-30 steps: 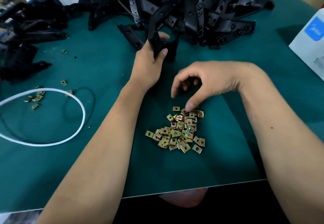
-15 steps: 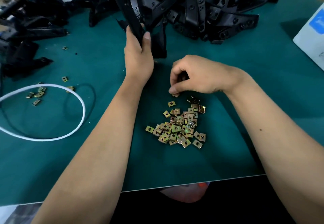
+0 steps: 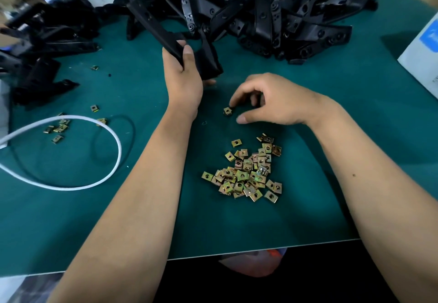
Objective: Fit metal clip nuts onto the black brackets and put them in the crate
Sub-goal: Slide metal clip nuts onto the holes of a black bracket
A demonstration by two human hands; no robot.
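Two hands worked over the green-matted counter (image 3: pixel 355 137). The left hand (image 3: pixel 182 75), toward the counter's far edge, had its grip wrapped round a long black plastic bracket (image 3: pixel 156 30), thumb on the near face and fingers curled behind. The bracket's long axis ran from the palm up and away toward the far-left corner, and a second limb (image 3: pixel 208 58) of it dropped beside the thumb, toward the right hand. The right hand (image 3: pixel 272 99) hovered just nearer the front edge, its grip pressed together on one small brass-coloured square metal clip nut (image 3: pixel 228 111), fingertips (image 3: pixel 233 105) pinching it low over the mat; whether the nut rested on the mat or hung just clear could not be told.

That nut lay just beside the left wrist, on its right, and a little nearer the front edge than the bracket's lower limb. The right hand was plainly the nearer one to carry it, so the coming move looked like a short lift away from the front edge, with the nut's open mouth turned to meet the bracket's edge.

Behind, along the far edge, sat a heap of unfitted black brackets (image 3: pixel 284 18); a loose pile of clip nuts (image 3: pixel 246 174) lay toward the front edge. No crate showed.
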